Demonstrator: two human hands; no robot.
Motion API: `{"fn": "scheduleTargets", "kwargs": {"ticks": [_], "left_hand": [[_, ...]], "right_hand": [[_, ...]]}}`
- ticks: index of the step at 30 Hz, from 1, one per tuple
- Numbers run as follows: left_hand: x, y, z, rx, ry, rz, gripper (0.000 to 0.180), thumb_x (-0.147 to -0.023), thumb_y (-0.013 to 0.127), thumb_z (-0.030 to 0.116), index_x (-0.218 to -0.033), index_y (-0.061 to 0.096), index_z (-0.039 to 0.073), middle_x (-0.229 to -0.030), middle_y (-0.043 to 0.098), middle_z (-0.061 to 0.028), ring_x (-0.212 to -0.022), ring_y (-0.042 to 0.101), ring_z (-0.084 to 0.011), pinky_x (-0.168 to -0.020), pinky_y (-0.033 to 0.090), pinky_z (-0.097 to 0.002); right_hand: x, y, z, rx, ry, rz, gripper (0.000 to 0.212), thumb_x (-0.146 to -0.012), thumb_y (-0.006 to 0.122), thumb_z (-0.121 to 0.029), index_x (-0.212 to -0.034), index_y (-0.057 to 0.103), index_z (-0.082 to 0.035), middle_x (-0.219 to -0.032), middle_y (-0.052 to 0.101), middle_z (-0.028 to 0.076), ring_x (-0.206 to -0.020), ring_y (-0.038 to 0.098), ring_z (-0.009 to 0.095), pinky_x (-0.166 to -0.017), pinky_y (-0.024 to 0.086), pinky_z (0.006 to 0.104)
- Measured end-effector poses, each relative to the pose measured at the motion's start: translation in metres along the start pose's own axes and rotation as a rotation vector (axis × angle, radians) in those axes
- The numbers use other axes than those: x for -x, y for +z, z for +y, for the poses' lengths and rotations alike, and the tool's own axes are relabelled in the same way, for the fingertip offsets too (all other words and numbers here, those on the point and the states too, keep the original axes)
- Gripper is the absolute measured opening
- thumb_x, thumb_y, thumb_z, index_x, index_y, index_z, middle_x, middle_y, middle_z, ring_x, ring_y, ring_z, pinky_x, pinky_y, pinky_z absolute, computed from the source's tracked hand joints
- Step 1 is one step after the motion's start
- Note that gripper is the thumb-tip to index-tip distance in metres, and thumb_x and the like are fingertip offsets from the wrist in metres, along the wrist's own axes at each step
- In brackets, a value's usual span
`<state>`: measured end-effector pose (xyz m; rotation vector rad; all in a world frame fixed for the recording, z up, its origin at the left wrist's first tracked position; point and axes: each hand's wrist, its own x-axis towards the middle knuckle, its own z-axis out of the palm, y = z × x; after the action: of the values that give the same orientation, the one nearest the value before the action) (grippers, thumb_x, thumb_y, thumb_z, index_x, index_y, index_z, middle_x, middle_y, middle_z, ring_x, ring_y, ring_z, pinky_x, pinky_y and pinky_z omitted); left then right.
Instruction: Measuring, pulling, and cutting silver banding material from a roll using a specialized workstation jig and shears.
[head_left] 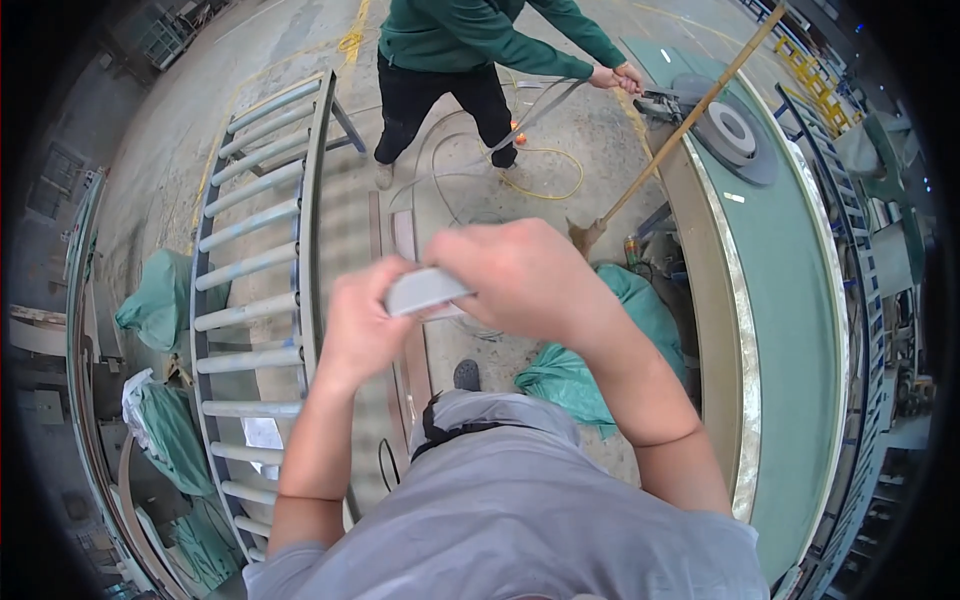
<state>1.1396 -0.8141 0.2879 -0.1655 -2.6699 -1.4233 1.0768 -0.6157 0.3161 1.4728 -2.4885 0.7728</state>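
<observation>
Both my hands are raised in front of my torso, closed on a light grey flat strip (427, 290) that looks bent or folded between them. My left hand (360, 318) grips its left end, and my right hand (515, 272) pinches it from the right. Motion blurs the fingers a little. Across from me a person in a green sweater (480, 40) holds grey strips with both hands (617, 78). A grey coil (728, 132) lies on the green-topped bench (785, 270) to the right, beside that person's hands.
On my left runs a roller conveyor (255, 265). A broom (690, 120) leans against the bench, near a green sack (575, 375). Long strips (405, 235) and a yellow hose (570, 160) lie on the floor. More green sacks (170, 300) sit beyond the conveyor.
</observation>
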Motion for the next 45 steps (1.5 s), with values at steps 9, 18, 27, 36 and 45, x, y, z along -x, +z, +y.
{"fn": "scheduleTargets", "kwargs": {"ticks": [9,18,27,36,45], "left_hand": [[0.031,-0.009,-0.052,0.432,0.157,0.273,0.052,-0.067,0.083,0.036,-0.101,0.060,0.003,-0.087,0.060,-0.0047,-0.085,0.060,-0.0209,-0.076,0.047,-0.0345],[0.023,-0.010,0.005,-0.224,0.259,0.099,0.050,-0.067,0.083,0.033,-0.098,0.060,0.002,-0.072,0.062,-0.0062,-0.064,0.060,-0.0221,-0.059,0.046,-0.0314],[0.030,-0.014,-0.007,0.090,0.344,0.332,0.062,-0.063,0.085,0.038,-0.106,0.057,0.002,-0.080,0.064,-0.0109,-0.069,0.063,-0.0231,-0.063,0.049,-0.0312],[0.083,-0.029,-0.050,0.577,0.340,0.421,0.036,-0.074,0.077,0.026,-0.091,0.056,0.001,-0.085,0.060,-0.0073,-0.075,0.057,-0.0152,-0.073,0.050,-0.0317],[0.048,-0.004,0.005,-0.269,0.183,0.043,0.048,-0.071,0.081,0.036,-0.098,0.059,0.003,-0.079,0.065,-0.0079,-0.070,0.064,-0.0260,-0.063,0.047,-0.0356]], "right_hand": [[0.040,0.017,0.037,-0.361,0.382,0.461,0.021,-0.063,0.067,-0.006,-0.082,0.058,-0.003,-0.066,0.060,0.009,-0.057,0.060,0.027,-0.053,0.048,0.0352],[0.007,0.014,0.001,-0.206,-0.051,0.568,0.019,-0.064,0.069,-0.014,-0.076,0.056,-0.007,-0.060,0.055,0.009,-0.054,0.056,0.032,-0.050,0.047,0.0375],[0.020,0.008,-0.009,-0.013,0.119,-0.091,0.026,-0.066,0.068,-0.019,-0.084,0.054,-0.006,-0.071,0.061,0.007,-0.059,0.060,0.029,-0.053,0.048,0.0354],[0.030,0.042,0.030,-0.407,0.072,0.572,0.034,-0.057,0.074,-0.013,-0.086,0.057,-0.008,-0.069,0.060,0.004,-0.057,0.058,0.025,-0.050,0.046,0.0360],[0.010,0.015,-0.023,0.029,-0.121,0.121,0.024,-0.063,0.070,-0.019,-0.076,0.053,-0.010,-0.061,0.053,0.003,-0.054,0.058,0.024,-0.047,0.044,0.0354]]}}
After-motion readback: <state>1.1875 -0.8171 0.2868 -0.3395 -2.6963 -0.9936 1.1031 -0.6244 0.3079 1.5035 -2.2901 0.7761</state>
